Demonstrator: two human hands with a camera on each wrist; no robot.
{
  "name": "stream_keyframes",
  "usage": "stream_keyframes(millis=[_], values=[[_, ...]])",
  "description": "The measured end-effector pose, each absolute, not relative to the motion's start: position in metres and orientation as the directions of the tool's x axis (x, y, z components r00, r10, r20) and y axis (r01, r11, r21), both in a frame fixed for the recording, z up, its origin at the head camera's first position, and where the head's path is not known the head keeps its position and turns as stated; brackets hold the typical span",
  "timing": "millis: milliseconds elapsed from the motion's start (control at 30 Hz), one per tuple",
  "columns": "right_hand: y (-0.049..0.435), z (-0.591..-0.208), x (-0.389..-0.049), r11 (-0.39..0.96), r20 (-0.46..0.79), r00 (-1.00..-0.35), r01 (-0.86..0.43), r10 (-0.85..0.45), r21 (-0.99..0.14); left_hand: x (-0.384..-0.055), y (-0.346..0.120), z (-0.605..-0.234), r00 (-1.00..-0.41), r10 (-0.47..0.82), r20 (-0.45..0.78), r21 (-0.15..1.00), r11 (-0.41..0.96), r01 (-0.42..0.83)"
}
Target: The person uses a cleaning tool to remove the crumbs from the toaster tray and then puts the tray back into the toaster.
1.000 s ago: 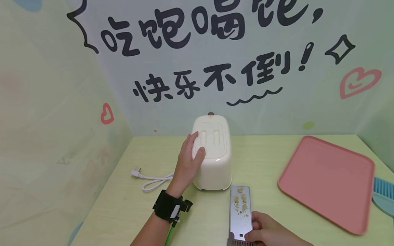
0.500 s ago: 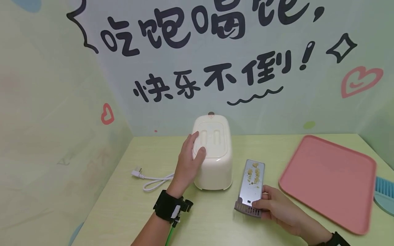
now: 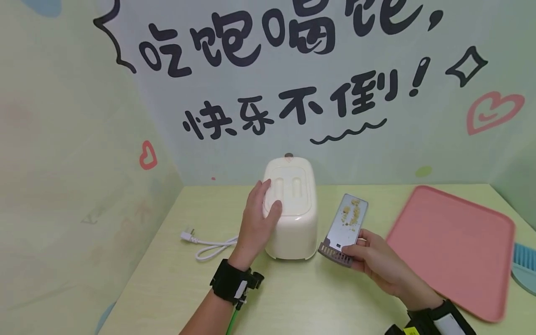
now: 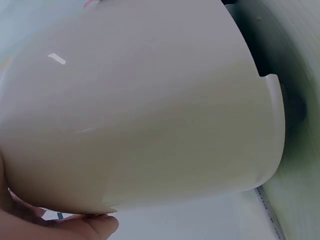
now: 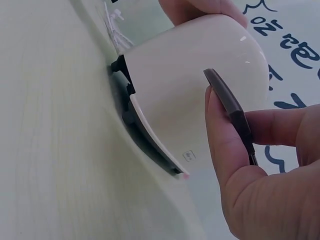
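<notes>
A cream-white toaster [image 3: 295, 235] with a lid on top stands upright on the table. My left hand [image 3: 257, 228] rests on its upper left edge, fingers fairly straight and thumb on the top; the left wrist view shows only part of that hand [image 4: 70, 227] against the glossy wall. To the right of the toaster my right hand [image 3: 383, 265] pinches a metal crumb tray [image 3: 341, 230] by its slotted grey end. Yellowish crumbs [image 3: 355, 211] lie on the tray. The right wrist view catches the tray's dark end [image 5: 232, 102] edge-on between thumb and fingers.
A white power cord [image 3: 209, 246] with its plug lies left of the toaster. On the right are a pink tray [image 3: 456, 246] and a blue brush [image 3: 525, 267] beyond its edge. Printed walls enclose the table [image 3: 284, 302] at the back and sides.
My right hand has carried the crumb tray from the front edge, away from me and to the right, and tilted it slightly. My left hand stays on the toaster.
</notes>
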State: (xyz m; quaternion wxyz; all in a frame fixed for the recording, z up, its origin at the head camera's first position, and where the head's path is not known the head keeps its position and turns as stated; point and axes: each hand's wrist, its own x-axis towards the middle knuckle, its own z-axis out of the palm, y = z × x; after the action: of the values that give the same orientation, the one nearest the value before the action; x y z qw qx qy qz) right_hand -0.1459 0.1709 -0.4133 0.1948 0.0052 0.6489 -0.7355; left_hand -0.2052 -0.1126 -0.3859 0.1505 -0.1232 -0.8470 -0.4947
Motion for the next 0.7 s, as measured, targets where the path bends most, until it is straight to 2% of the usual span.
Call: stream_keyframes(millis=[100,267,333,367,433,533,600,700], values=[[0.171,-0.413,-0.148,-0.079,-0.262,-0.927,0.292,-0.268,-0.953,-0.204,-0.111,-0.386,-0.853,0.043,0.52,0.703,0.545,0.457],[0.174,-0.414,-0.148,-0.063,-0.265,-0.931,0.289,-0.25,-0.955,-0.189,-0.097,-0.379,-0.618,0.049,0.784,0.47,0.603,0.644],[0.176,-0.413,-0.149,-0.06,-0.257,-0.935,0.279,-0.245,-0.958,-0.177,-0.086,-0.376,-0.588,0.07,0.805,0.461,0.551,0.696],[0.177,-0.412,-0.149,-0.063,-0.254,-0.937,0.276,-0.24,-0.959,-0.17,-0.08,-0.375,-0.608,0.087,0.789,0.49,0.507,0.709],[0.179,-0.41,-0.15,-0.07,-0.249,-0.94,0.271,-0.233,-0.96,-0.155,-0.067,-0.375,-0.696,0.137,0.705,0.603,0.4,0.69],[0.181,-0.407,-0.15,-0.082,-0.243,-0.943,0.268,-0.227,-0.96,-0.138,-0.053,-0.38,-0.836,0.213,0.506,0.78,0.301,0.549],[0.182,-0.406,-0.15,-0.084,-0.242,-0.943,0.267,-0.227,-0.96,-0.13,-0.047,-0.385,-0.884,0.252,0.393,0.835,0.304,0.458],[0.183,-0.405,-0.149,-0.078,-0.242,-0.943,0.265,-0.227,-0.961,-0.125,-0.042,-0.391,-0.912,0.293,0.287,0.873,0.312,0.375]])
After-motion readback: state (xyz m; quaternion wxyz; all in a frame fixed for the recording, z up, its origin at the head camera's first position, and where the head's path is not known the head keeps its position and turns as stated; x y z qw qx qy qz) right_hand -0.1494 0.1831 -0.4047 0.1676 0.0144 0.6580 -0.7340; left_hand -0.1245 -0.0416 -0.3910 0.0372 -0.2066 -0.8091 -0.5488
